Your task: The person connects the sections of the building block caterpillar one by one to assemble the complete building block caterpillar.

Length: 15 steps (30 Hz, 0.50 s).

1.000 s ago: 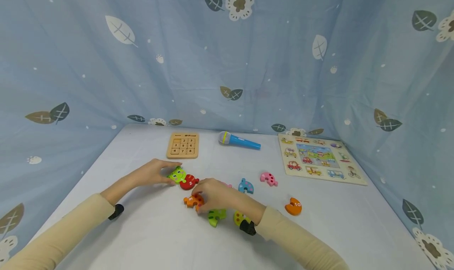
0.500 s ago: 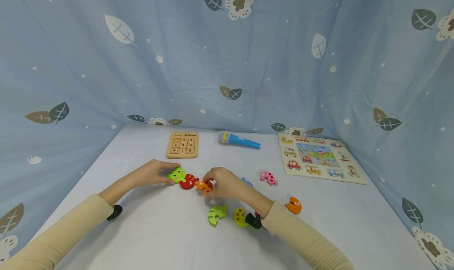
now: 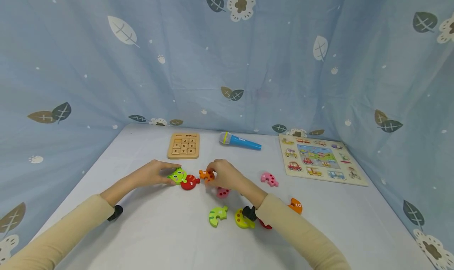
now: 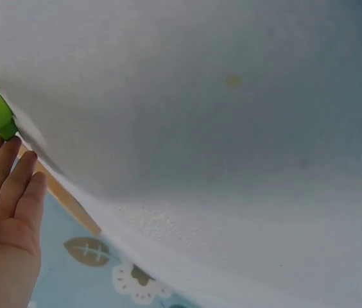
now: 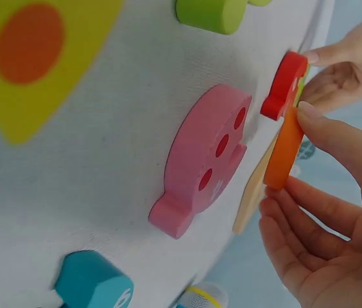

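At the centre of the head view, my right grip (image 3: 227, 174) pinches a thick orange puzzle piece with dark spots (image 3: 205, 176) between thumb and fingers, just beside the striped red puzzle piece numbered 2 (image 3: 188, 183). Left of centre, my left grip (image 3: 155, 172) holds the bright green cartoon-face piece (image 3: 178, 176), which touches the red one. Below my right grip, a red-spotted pink piece (image 3: 222, 192) lies on the white desk (image 3: 152, 234).
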### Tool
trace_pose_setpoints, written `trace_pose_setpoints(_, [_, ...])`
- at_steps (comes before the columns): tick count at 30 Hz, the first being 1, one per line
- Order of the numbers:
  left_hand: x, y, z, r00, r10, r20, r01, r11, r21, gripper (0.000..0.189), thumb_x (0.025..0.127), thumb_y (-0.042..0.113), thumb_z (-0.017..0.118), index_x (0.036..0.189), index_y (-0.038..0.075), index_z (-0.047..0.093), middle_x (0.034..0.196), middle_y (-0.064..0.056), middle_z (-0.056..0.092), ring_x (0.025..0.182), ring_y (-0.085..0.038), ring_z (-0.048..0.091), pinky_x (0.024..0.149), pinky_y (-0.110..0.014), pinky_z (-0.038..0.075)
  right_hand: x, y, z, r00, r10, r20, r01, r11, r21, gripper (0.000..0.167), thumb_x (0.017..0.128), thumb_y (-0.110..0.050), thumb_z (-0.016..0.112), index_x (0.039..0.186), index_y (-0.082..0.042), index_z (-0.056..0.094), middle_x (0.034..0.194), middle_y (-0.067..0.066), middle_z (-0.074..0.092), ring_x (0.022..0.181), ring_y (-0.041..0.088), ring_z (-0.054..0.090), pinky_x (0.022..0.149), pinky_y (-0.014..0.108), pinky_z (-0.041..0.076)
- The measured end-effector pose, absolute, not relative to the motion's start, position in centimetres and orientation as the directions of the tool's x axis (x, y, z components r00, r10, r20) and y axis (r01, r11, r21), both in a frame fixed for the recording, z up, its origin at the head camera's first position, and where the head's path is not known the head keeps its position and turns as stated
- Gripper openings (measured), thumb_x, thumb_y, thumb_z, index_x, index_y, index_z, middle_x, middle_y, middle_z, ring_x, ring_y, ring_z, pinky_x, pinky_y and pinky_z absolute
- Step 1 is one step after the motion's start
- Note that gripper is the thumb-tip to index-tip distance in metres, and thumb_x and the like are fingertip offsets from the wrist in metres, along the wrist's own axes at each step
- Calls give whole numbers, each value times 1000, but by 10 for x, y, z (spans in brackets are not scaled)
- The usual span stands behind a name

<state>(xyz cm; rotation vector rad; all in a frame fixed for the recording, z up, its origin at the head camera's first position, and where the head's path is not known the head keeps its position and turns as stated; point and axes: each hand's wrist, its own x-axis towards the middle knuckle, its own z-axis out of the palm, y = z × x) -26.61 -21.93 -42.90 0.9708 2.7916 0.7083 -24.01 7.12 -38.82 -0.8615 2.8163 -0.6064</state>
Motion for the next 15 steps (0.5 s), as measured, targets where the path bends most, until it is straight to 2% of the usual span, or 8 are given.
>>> trace_pose_setpoints(10, [-267, -219, -428, -788, 613, 59, 565, 681, 465, 63, 79, 41, 77, 130, 8, 62, 127, -18, 61, 119, -39, 55, 94, -53, 48, -246, 57, -396, -832, -554, -24, -505, 775, -379, 40, 79, -27, 82, 108, -3, 69, 92, 2, 65, 77, 12, 52, 69, 17, 48])
trace_pose_setpoints(15, [-266, -219, -427, -787, 614, 55, 561, 676, 478, 62, 79, 39, 78, 130, 7, 62, 127, -17, 61, 118, -38, 55, 95, -53, 47, -246, 57, -398, -845, -535, -29, -481, 782, -396, 42, 78, -27, 83, 109, -3, 69, 95, 2, 65, 78, 11, 53, 70, 17, 48])
